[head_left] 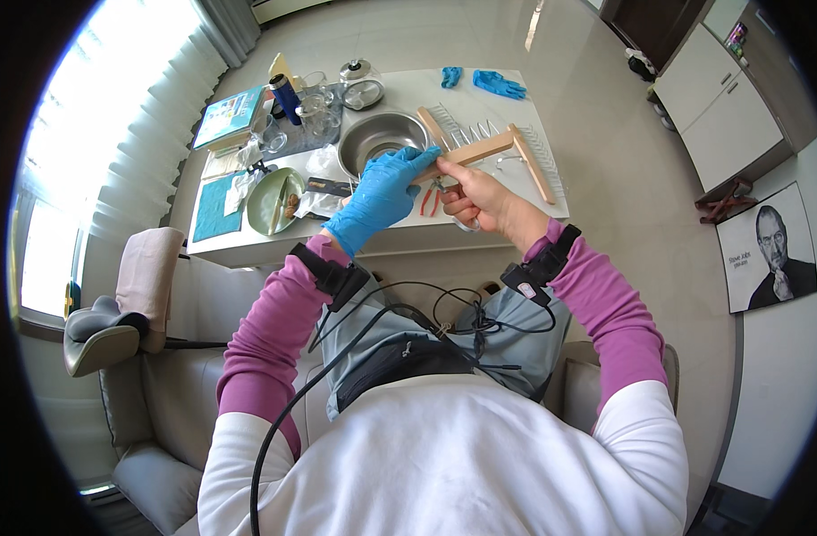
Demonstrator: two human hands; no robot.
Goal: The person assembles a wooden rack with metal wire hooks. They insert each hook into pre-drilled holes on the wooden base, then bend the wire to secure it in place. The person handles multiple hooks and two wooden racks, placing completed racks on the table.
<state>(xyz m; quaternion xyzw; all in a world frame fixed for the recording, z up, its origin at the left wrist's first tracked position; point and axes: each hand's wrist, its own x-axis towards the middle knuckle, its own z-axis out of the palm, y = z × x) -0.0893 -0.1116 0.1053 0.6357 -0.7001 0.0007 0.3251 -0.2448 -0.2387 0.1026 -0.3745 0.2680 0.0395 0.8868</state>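
Observation:
My left hand (382, 196), in a blue disposable glove, is closed at the near end of a wooden-framed wire rack (482, 148). My bare right hand (484, 201) meets it there. Its thumb and forefinger pinch close against the gloved fingertips, and its other fingers curl in. What lies between that thumb and finger is too small to make out. The rack's pale wooden bars and metal wires reach away to the right. Just below the hands are red-handled pliers (431, 204). A steel bowl (346, 152) stands beyond my left hand.
On the white table (400, 239), a green plate (264, 198) and teal cloth (216, 217) lie left. Glassware (312, 116), a blue bottle (283, 98) and a boxed book (228, 118) stand behind. Blue gloves (498, 85) lie at the far right. Black cables (475, 330) cross my lap.

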